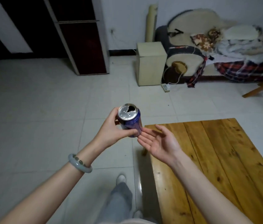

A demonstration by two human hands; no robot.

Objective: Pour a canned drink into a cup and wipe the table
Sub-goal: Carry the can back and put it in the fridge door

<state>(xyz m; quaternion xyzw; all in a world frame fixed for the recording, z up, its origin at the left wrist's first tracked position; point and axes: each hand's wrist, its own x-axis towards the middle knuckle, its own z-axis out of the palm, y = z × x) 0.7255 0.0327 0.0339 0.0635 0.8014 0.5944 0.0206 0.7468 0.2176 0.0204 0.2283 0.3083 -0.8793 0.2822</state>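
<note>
Gripping a blue metal can (130, 121) at frame centre, the left hand (113, 129) wraps its cylindrical wall; silver lid up, tab hole open. Right hand (157, 141) lies palm-up, fingers relaxed, fingertips just beside the can's base. Glossy plank table (216, 159) lower right; pale tiled floor (38, 110); smooth jade-like bangle (80, 164) on left wrist.

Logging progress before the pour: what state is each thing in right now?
can: opened, held in the air left of the table.
left hand: grips the can.
right hand: open, palm up, fingers by the can's base.
table: standing, not under the can.
</note>
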